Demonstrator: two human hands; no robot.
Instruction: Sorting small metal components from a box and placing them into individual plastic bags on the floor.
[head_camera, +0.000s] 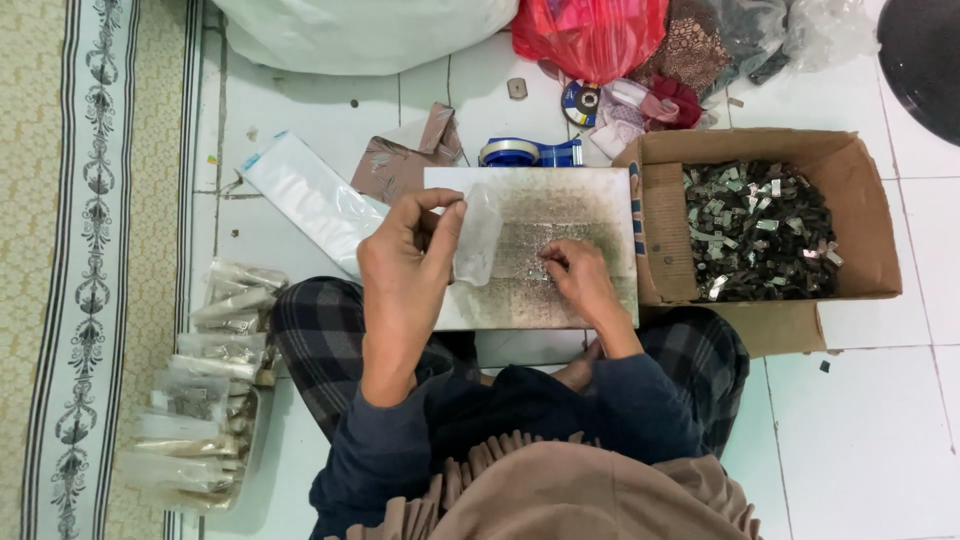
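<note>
Head view: left hand (405, 265) pinching a small clear bag (478, 236) upright, right hand (578, 278) just right of it, fingers curled on tiny metal bits (530, 262), maybe picking some off the board (590, 205).

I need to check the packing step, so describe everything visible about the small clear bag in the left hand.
The small clear bag is thin, see-through plastic, narrow and oblong, and looks empty. The left hand pinches its upper edge between thumb and fingers, so it hangs roughly upright above the worn, speckled board lying across the person's lap. Its lower end reaches the board's left half. The right hand rests apart from it, fingers down on small metal pieces spread on the board.
</note>
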